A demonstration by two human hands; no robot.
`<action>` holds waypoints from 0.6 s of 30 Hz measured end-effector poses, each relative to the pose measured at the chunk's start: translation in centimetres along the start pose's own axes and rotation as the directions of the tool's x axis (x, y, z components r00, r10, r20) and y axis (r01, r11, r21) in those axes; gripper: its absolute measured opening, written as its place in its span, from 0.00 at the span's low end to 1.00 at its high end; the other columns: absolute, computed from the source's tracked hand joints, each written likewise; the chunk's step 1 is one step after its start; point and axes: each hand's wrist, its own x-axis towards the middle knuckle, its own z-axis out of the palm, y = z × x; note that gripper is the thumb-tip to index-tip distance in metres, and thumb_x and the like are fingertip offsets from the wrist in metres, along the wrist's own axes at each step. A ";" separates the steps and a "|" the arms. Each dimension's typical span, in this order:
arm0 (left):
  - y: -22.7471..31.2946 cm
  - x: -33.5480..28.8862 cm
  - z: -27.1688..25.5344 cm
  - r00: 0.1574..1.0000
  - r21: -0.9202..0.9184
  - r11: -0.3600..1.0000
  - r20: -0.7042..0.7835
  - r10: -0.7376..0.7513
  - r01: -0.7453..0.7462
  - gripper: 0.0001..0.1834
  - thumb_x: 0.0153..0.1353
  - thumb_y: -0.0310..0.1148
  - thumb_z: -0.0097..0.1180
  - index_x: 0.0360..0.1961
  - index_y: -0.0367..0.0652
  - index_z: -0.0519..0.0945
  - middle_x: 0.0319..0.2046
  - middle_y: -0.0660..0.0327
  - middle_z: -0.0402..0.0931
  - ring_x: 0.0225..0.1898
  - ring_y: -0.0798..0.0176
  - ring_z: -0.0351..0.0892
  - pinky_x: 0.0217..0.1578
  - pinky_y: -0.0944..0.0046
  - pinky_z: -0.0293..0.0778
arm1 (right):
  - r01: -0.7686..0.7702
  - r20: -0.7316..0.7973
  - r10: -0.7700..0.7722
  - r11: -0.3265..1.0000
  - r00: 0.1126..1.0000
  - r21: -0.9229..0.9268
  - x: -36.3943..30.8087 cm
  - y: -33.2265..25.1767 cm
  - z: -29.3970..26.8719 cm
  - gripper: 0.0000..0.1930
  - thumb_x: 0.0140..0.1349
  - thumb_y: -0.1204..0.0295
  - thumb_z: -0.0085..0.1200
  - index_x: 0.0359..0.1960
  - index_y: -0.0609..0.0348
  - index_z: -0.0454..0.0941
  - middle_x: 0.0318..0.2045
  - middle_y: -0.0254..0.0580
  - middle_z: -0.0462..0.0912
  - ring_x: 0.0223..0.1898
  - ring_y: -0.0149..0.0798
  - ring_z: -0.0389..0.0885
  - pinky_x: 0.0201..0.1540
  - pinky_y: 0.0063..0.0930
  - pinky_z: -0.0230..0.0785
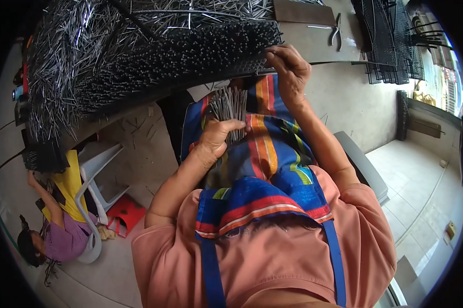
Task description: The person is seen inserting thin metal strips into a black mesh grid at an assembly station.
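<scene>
My left hand [216, 134] is wrapped round a bundle of thin grey metal rods [228, 105], held upright over my striped apron [260, 138]. The thumb lies across the front of the rods. At the right end of a long black rack [185, 59], densely filled with upright dark rods, my right hand [291, 71] is raised with thumb and fingers pinched together. Whatever is between those fingertips is too small to make out. The rack runs along the near edge of the worktable, its rod tips pointing up.
Loose metal rods [62, 61] are heaped behind and left of the rack. Pliers [337, 33] and a brown board [303, 12] lie on the table at right. Black mesh racks [383, 43] stand far right. At left, another person [67, 233] sits on a white chair [91, 205] near a red bag [126, 213].
</scene>
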 end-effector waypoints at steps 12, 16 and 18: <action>-0.8 2.8 0.9 0.977 -0.055 0.985 -0.151 0.151 -0.161 0.18 0.44 0.13 0.59 0.39 0.36 0.82 0.33 0.58 0.83 0.32 0.61 0.84 0.40 0.62 0.81 | 0.152 0.150 -0.099 0.903 0.984 -0.401 0.7 0.8 2.2 0.06 0.53 0.81 0.63 0.33 0.64 0.84 0.25 0.38 0.80 0.27 0.29 0.78 0.30 0.23 0.69; -0.8 3.0 1.2 0.977 -0.070 0.986 -0.167 0.135 -0.149 0.18 0.44 0.13 0.59 0.40 0.37 0.82 0.34 0.59 0.83 0.34 0.62 0.84 0.40 0.62 0.81 | 0.295 0.274 -0.170 0.799 0.947 -0.524 1.6 1.1 2.1 0.05 0.54 0.78 0.63 0.32 0.62 0.84 0.22 0.39 0.79 0.25 0.31 0.79 0.28 0.26 0.69; -0.7 2.9 1.3 0.981 -0.118 0.983 -0.154 0.122 -0.141 0.18 0.44 0.13 0.59 0.40 0.36 0.82 0.33 0.59 0.83 0.34 0.62 0.84 0.40 0.62 0.81 | 0.310 0.274 -0.185 0.783 0.944 -0.539 1.6 0.7 1.9 0.04 0.55 0.77 0.63 0.31 0.63 0.83 0.22 0.38 0.79 0.25 0.31 0.79 0.28 0.27 0.69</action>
